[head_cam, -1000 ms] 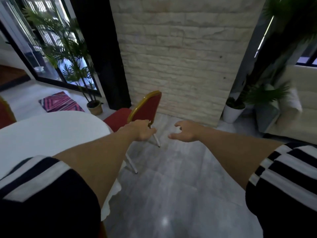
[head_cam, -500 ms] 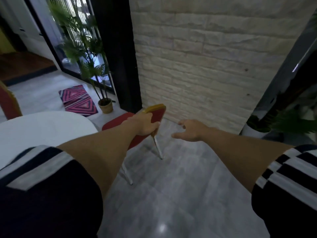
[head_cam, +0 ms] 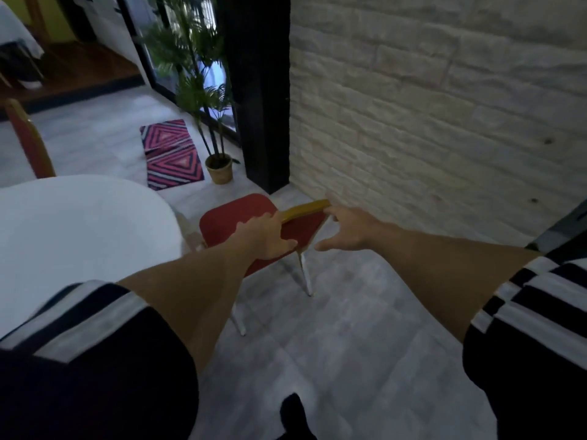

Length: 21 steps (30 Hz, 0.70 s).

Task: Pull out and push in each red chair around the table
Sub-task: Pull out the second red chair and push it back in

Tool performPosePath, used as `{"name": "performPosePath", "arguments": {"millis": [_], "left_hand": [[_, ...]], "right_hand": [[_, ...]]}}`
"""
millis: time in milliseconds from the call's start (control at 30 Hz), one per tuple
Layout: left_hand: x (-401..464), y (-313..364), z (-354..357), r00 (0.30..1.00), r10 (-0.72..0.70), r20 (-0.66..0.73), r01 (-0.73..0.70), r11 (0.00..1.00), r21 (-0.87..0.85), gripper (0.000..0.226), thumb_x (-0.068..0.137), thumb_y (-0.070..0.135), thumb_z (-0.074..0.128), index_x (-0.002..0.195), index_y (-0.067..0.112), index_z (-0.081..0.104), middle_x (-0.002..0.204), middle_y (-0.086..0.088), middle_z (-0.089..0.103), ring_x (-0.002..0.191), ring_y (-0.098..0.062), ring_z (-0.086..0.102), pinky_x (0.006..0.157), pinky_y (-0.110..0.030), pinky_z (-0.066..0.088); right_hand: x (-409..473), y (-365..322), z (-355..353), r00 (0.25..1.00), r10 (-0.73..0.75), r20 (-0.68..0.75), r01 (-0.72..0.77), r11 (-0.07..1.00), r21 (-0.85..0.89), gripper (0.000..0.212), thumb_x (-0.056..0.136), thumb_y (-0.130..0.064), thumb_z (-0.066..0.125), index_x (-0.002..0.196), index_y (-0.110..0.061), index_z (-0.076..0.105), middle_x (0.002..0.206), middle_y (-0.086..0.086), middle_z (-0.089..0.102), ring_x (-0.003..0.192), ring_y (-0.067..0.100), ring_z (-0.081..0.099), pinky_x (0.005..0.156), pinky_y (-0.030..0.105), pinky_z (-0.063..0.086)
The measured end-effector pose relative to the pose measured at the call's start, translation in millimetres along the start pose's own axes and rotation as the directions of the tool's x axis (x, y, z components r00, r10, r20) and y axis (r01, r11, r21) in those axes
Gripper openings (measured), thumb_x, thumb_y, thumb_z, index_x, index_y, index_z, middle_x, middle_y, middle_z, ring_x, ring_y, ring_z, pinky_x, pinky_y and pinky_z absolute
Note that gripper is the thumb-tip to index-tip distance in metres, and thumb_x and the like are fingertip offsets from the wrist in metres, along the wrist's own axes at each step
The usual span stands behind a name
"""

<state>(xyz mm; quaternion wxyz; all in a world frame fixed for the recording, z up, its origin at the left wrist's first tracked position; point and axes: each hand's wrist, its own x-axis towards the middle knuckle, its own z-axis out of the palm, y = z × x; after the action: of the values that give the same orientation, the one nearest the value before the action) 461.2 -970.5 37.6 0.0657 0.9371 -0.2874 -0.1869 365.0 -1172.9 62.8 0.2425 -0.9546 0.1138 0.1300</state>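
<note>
Right hand [head_cam: 346, 230] now touching red chair [head_cam: 241, 214] back — left hand [head_cam: 266, 236] gripping.

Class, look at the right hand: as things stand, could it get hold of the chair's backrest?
Probably yes. The right hand is open beside the gold top edge of the backrest, with nothing between them. The left hand holds the other end, leaving this end free.

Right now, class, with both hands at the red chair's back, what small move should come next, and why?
Probably close the right hand on the gold top rail. The left hand already rests on the red chair back, while the right is open with fingers beside the rail's end. The seat sits clear of the white table, so a two-handed push in looks due.
</note>
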Motion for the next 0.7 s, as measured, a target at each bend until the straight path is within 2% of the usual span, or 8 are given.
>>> {"name": "performPosePath", "arguments": {"millis": [67,133,200,300,433,500,633,700], "left_hand": [[15.9,-10.6,6.1,0.998,-0.039,0.049,0.038,0.999,0.025,0.088,0.093,0.064,0.059,0.161,0.020,0.025,0.156,-0.014,0.045,0.139,-0.041,0.049,0.114,-0.062,0.038],[34.0,-22.6,7.4,0.994,-0.071,0.086,0.069,0.997,0.022,0.092,0.094,0.063,0.060,0.163,0.019,0.019,0.160,-0.014,0.040,0.144,-0.041,0.044,0.117,-0.062,0.034],[50.4,-32.9,6.1,0.991,-0.093,0.091,0.095,0.995,-0.008,0.092,0.093,0.063,0.061,0.163,0.018,0.021,0.159,-0.014,0.042,0.143,-0.041,0.045,0.117,-0.062,0.035],[71.6,-47.5,11.9,0.986,-0.119,0.116,0.123,0.992,-0.031,0.085,0.094,0.063,0.060,0.158,0.017,0.029,0.151,-0.013,0.049,0.136,-0.039,0.051,0.114,-0.061,0.040],[90.4,-63.1,29.0,0.978,-0.133,0.162,0.140,0.990,-0.035,0.064,0.093,0.058,0.061,0.140,0.017,0.048,0.133,-0.011,0.060,0.122,-0.036,0.060,0.107,-0.057,0.046],[98.3,-71.8,36.8,0.968,-0.151,0.200,0.168,0.983,-0.070,0.056,0.091,0.054,0.061,0.134,0.019,0.054,0.128,-0.009,0.063,0.117,-0.035,0.063,0.105,-0.055,0.049],[109.7,-85.6,47.3,0.955,-0.181,0.236,0.223,0.961,-0.164,0.034,0.091,0.036,0.064,0.122,0.021,0.062,0.115,-0.007,0.068,0.103,-0.029,0.066,0.090,-0.043,0.055],[113.4,-87.9,52.4,0.951,-0.201,0.236,0.249,0.949,-0.196,0.027,0.092,0.025,0.063,0.119,0.021,0.066,0.108,-0.004,0.068,0.103,-0.030,0.068,0.085,-0.039,0.053]], "right_hand": [[24.0,-1.3,-1.8,0.999,-0.024,0.035,0.024,1.000,0.005,0.082,0.080,-0.043,0.091,0.149,-0.020,0.052,0.143,0.004,0.059,0.130,0.022,0.056,0.093,0.025,0.039],[51.6,-3.9,-4.8,0.998,-0.035,0.061,0.035,0.999,-0.004,0.075,0.078,-0.040,0.093,0.141,-0.021,0.058,0.135,0.001,0.063,0.120,0.019,0.059,0.094,0.028,0.045],[79.0,-7.8,-5.9,0.996,-0.027,0.087,0.031,0.999,-0.043,0.082,0.074,-0.047,0.093,0.142,-0.020,0.056,0.137,0.002,0.063,0.120,0.022,0.060,0.101,0.038,0.051],[118.7,-11.7,1.1,0.991,-0.025,0.129,0.038,0.994,-0.104,0.107,0.070,-0.052,0.094,0.157,-0.019,0.041,0.149,0.008,0.056,0.131,0.030,0.056,0.109,0.047,0.049],[159.8,-14.1,17.5,0.980,-0.058,0.192,0.102,0.969,-0.224,0.103,0.069,-0.055,0.092,0.155,-0.024,0.044,0.147,0.005,0.057,0.132,0.029,0.056,0.110,0.048,0.045],[178.2,-15.7,25.9,0.969,-0.068,0.237,0.132,0.956,-0.264,0.091,0.072,-0.051,0.091,0.150,-0.026,0.051,0.139,0.001,0.061,0.127,0.027,0.058,0.108,0.044,0.044],[206.1,-15.1,41.3,0.942,-0.108,0.317,0.212,0.925,-0.314,0.059,0.077,-0.034,0.091,0.130,-0.031,0.066,0.120,-0.002,0.070,0.117,0.025,0.063,0.110,0.051,0.041],[215.2,-13.4,44.9,0.934,-0.141,0.327,0.260,0.897,-0.357,0.048,0.083,-0.029,0.086,0.127,-0.037,0.069,0.116,-0.004,0.072,0.112,0.024,0.065,0.107,0.049,0.044]]}}
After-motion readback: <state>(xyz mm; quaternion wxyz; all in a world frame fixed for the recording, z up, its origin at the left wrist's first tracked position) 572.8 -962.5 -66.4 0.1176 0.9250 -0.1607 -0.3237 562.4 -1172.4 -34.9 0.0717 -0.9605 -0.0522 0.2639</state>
